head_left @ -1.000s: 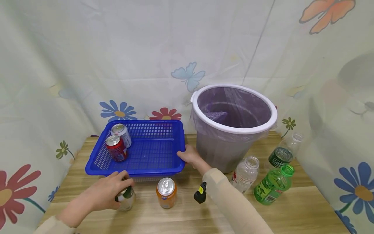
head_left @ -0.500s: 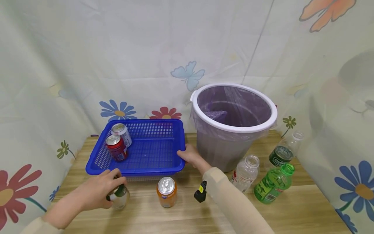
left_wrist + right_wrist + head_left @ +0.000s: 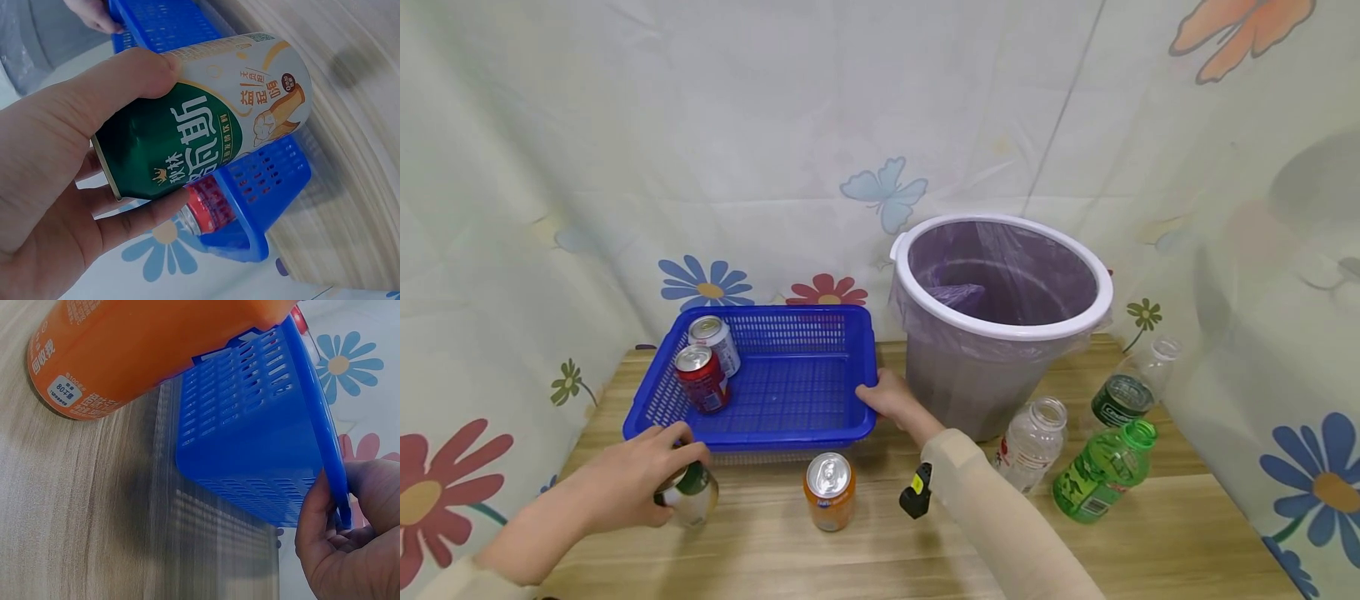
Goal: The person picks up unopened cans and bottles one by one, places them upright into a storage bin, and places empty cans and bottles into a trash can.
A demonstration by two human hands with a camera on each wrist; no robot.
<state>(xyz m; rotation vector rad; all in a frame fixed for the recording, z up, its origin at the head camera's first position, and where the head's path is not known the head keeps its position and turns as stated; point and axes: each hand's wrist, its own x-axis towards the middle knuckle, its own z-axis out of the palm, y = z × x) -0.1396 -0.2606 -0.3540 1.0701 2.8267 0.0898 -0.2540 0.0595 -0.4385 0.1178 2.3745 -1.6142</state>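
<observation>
My left hand (image 3: 632, 473) grips a green and white drink can (image 3: 697, 498) by its upper part, in front of the basket's left corner. Up close in the left wrist view, thumb and fingers wrap the green end of that can (image 3: 250, 103). With my right hand (image 3: 891, 397) I hold the right rim of a blue plastic basket (image 3: 790, 439), thumb on one side and fingers on the other, as the right wrist view shows. Inside the basket's left end stand a red can (image 3: 703, 382) and a white can (image 3: 718, 340).
An orange can (image 3: 830, 492) stands on the wooden table (image 3: 865, 567) before the basket. To the right is a grey bin (image 3: 970, 392) with a white rim and purple liner. Beside it stand a clear bottle (image 3: 1030, 446), a green bottle (image 3: 1101, 475) and a green-labelled clear bottle (image 3: 1131, 392).
My left hand has moved left along the front of the basket with the green and white can, which now tilts more. My right hand stays on the basket rim.
</observation>
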